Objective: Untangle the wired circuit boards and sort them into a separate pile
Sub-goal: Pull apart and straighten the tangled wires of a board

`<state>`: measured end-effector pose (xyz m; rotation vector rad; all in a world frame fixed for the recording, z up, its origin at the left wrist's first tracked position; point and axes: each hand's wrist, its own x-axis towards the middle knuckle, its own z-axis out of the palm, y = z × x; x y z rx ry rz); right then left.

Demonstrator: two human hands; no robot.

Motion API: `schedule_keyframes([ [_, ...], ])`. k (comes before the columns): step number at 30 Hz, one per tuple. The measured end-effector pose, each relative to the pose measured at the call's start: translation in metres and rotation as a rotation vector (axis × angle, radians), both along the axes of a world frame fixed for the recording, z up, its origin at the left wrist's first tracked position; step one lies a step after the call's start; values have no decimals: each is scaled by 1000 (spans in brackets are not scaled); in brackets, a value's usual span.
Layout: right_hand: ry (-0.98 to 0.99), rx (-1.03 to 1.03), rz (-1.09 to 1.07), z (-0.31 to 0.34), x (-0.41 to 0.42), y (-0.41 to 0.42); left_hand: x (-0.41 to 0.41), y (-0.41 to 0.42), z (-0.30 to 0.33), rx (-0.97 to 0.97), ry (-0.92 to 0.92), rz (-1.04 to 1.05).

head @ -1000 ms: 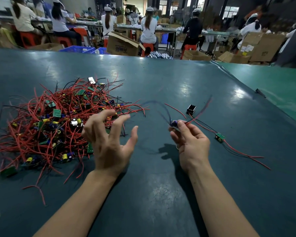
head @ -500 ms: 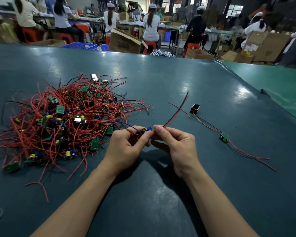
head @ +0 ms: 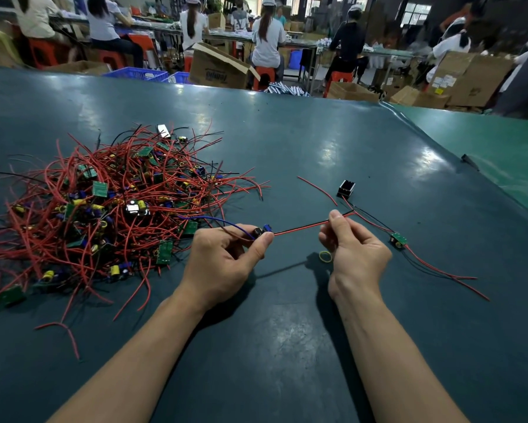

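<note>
Left hand point(head: 226, 257) pinches a small board point(head: 262, 231) above mid-bench point(head: 287, 346); right hand point(head: 352, 248) pinches its red-black lead point(head: 302, 227), drawn straight between the two. Tangled pile point(head: 104, 209) of red-wired boards lies toward the left edge. One sorted board point(head: 398, 239) with leads lies flat just right of the right hand, a black part point(head: 346, 189) behind it.

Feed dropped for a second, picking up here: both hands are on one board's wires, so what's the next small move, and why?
Probably set it down at the right: the left hand grips the board, the right hand pinches its red-and-black wires, which hang free of the tangled pile, and a sorted board lies there.
</note>
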<state>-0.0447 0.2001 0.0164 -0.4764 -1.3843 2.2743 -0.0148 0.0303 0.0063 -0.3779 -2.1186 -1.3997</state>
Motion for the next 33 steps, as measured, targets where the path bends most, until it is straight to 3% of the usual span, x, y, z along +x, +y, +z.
schedule_keyframes([
  [10, -13, -7, -128, -1, -1, 10, 0, 2, -7, -59, 167, 40],
  [14, -28, 8, -199, -2, -2, 14, 3, 2, -6, -178, 271, 71],
  [18, -6, -20, -325, 0, -4, 25, 3, -2, -1, -81, 274, 311],
  [20, 69, 206, -216, 0, 3, 16, 1, -4, 0, -91, 232, 392],
  [24, 346, 769, 400, -13, 24, -24, 0, -4, -1, -273, 125, 430],
  [26, 407, 896, 584, -17, 26, -33, 0, -6, -1, -345, 121, 408],
  [33, 347, 549, 360, -9, 22, -27, -2, 1, -6, -422, 216, 129],
])
